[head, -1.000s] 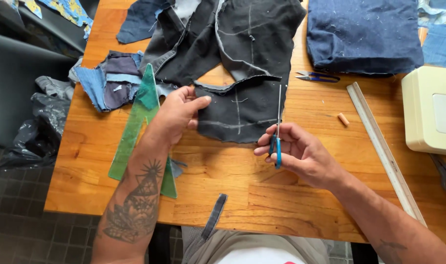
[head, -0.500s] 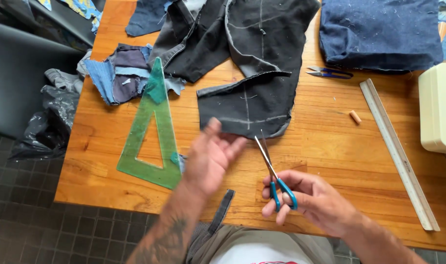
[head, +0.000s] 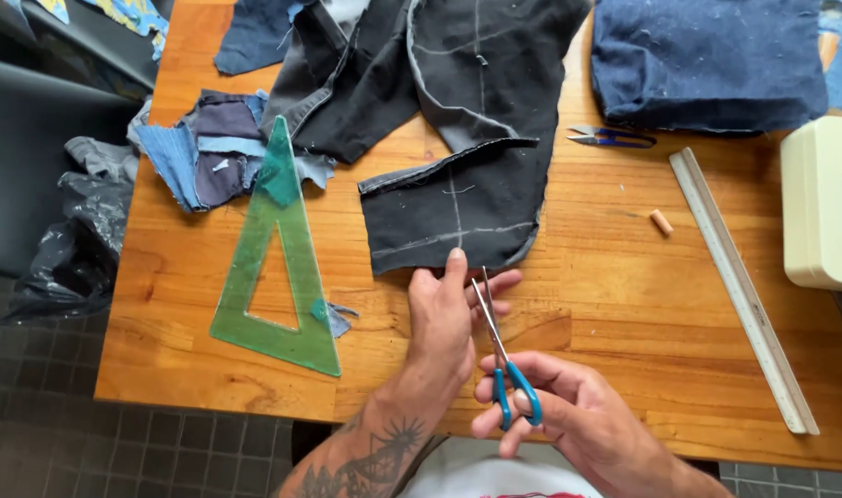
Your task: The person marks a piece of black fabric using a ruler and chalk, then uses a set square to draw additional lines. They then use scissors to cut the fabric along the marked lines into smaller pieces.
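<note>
- Dark denim piece (head: pixel 453 217) marked with pale chalk lines lies at the centre of the frame on the wooden table (head: pixel 624 323), its lower edge just above the person's hands.
- More dark denim (head: pixel 458 65) spreads across the top centre, and a folded blue denim stack (head: pixel 707 60) sits at the upper right.
- Green transparent set square (head: pixel 278 258) rests left of centre, its tip overlapping a heap of blue fabric scraps (head: pixel 204 152).
- Cream-coloured machine (head: pixel 822 203) stands at the right edge; a long pale ruler (head: pixel 742 286) lies diagonally beside it.
- Left hand (head: pixel 444 323), lower centre, lies flat with fingers released, one fingertip touching the denim's lower edge.
- Right hand (head: pixel 559 415), at the bottom of the frame, has its fingers grasping the blue-handled scissors (head: pixel 499 355), blades nearly shut and pointing up toward the cloth beside the left hand.
- Small blue snips (head: pixel 613 137) lie below the folded stack.
- Stub of chalk (head: pixel 661 222) lies between the denim and the ruler.
</note>
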